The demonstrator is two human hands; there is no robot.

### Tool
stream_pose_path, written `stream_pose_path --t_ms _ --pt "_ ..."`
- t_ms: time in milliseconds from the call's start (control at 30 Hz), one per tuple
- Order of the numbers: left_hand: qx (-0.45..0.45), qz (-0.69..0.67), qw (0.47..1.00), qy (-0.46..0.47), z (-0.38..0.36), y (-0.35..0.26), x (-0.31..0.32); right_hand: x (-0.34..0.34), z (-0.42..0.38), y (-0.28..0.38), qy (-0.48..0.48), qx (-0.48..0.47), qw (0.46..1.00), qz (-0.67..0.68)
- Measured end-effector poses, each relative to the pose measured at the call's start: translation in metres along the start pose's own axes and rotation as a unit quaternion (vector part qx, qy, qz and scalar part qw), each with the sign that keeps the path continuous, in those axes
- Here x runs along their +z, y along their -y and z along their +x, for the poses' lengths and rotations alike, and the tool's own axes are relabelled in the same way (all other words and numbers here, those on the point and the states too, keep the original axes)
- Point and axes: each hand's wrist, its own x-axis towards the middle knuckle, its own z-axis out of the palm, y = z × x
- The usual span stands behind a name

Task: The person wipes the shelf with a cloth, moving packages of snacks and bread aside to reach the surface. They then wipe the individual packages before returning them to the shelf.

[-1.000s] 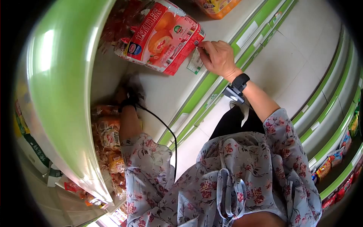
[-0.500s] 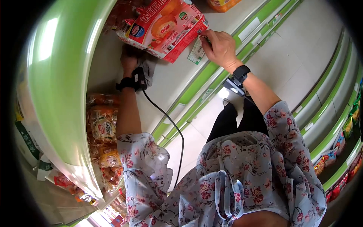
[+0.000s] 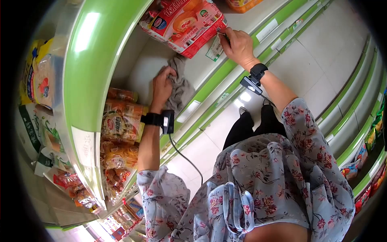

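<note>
My left hand (image 3: 162, 88) is closed on a crumpled grey cloth (image 3: 180, 90) that lies against the white shelf board (image 3: 142, 68). Between the thumb and fingers of my right hand (image 3: 240, 47), at the shelf's front edge, is the end of a green-and-white price tag (image 3: 214, 49). Just behind that tag sits a red packaged-bread bag (image 3: 186, 24) with pictures of filled buns on it. Black straps with small devices circle both wrists, and a cable hangs from the left one.
Wrapped breads (image 3: 120, 123) fill the shelf left of my left forearm. A broad green shelf edge (image 3: 90, 52) curves above at left, with bagged goods (image 3: 42, 76) beyond it. An orange package (image 3: 242, 5) stands at the top. Across the tiled floor (image 3: 310, 60) are more green-edged shelves (image 3: 342, 113).
My left hand has come out from beside the red bread bag toward me, and the grey cloth now shows spread out. My right hand stays at the price tag.
</note>
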Motion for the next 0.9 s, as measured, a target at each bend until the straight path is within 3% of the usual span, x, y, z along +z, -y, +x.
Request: stream_pose_path --t_ms 100,133,233,300,367,400,500,633,700,767,900 --pt "-0.032 -0.051 0.996 -0.071 -0.020 0.000 -0.003 0.000 -0.001 0.000 0.003 0.001 1.000 0.004" --pt "-0.007 -0.078 0.985 -0.153 -0.024 0.008 -0.004 0.000 -0.001 0.001 0.006 0.003 1.000 0.007" --pt "-0.161 -0.082 0.938 -0.294 -0.039 0.019 -0.008 -0.001 0.000 0.001 0.002 0.005 1.000 0.006" --pt "-0.154 0.049 0.964 -0.213 -0.045 0.027 0.001 -0.003 0.001 0.003 0.009 0.012 1.000 -0.004" --pt "-0.145 0.214 0.952 -0.165 -0.036 0.051 0.022 -0.004 0.003 0.004 0.005 0.009 1.000 -0.001" --pt "-0.154 0.215 0.954 -0.140 -0.024 0.062 0.023 -0.004 0.005 0.004 -0.004 0.000 1.000 0.004" --pt "-0.186 0.004 0.976 -0.116 0.031 0.087 0.003 -0.004 0.000 0.004 -0.003 0.000 1.000 0.011" --pt "-0.094 -0.021 0.991 -0.091 0.100 0.131 -0.009 -0.003 0.002 0.004 -0.002 0.006 1.000 0.001" --pt "-0.005 -0.008 0.995 -0.096 0.141 0.212 0.016 -0.004 0.003 0.003 0.004 0.003 1.000 -0.002" --pt "-0.145 0.001 0.988 0.054 0.134 0.167 -0.010 -0.007 0.003 0.005 0.008 0.006 1.000 0.001" --pt "-0.068 0.117 0.986 0.098 0.129 0.142 -0.017 -0.002 0.001 0.003 0.007 0.003 1.000 0.006"
